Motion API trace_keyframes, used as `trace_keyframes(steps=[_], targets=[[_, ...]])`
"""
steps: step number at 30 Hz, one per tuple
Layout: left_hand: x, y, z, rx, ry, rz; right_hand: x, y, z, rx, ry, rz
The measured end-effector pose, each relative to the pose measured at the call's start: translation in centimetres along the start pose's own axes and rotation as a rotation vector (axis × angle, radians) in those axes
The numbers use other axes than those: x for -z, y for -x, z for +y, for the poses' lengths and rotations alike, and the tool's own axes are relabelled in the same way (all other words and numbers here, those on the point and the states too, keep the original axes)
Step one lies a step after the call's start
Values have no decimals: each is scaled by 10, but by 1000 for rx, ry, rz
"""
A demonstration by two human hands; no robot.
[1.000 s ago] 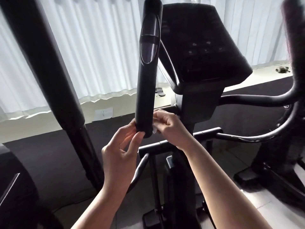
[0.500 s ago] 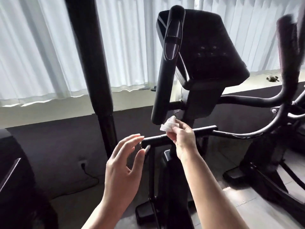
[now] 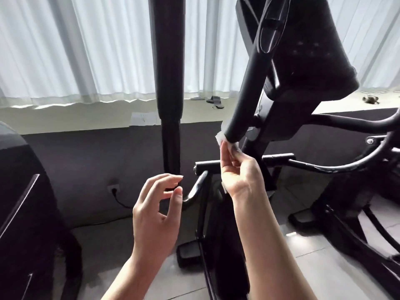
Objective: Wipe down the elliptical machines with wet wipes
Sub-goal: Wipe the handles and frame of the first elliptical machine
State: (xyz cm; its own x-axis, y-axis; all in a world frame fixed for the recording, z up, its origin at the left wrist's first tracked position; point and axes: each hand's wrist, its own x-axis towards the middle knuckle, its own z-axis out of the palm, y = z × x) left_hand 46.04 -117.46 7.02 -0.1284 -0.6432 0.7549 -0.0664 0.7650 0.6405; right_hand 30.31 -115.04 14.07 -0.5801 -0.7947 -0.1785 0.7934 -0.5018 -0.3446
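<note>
My left hand (image 3: 159, 204) hangs at 7 o'clock, fingers loosely curled, holding nothing, clear of the machine. At 12, the left swing-arm post (image 3: 170, 83) stands upright, untouched. My right hand (image 3: 239, 172) sits just right of centre, pinching the wet wipe (image 3: 220, 139) against the lower end of the handle grip (image 3: 251, 83). The grip's long axis climbs from the wipe toward 1 o'clock, up beside the console (image 3: 307, 50). My right hand is much nearer; I judge the next stroke runs upward along that axis.
</note>
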Motion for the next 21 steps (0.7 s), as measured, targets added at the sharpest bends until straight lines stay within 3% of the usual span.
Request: trace_keyframes(steps=[5, 9, 13, 21], targets=[[-10, 7, 1, 6, 10, -3, -6, 31, -19, -54, -46, -72], [-10, 8, -3, 66, 24, 47, -3, 45, -40, 53, -68, -119], [-4, 20, -15, 162, 12, 110, 11, 53, -34, 160, 265, -66], [8, 16, -37, 457, 73, 167, 69, 45, 26, -69, 717, -10]])
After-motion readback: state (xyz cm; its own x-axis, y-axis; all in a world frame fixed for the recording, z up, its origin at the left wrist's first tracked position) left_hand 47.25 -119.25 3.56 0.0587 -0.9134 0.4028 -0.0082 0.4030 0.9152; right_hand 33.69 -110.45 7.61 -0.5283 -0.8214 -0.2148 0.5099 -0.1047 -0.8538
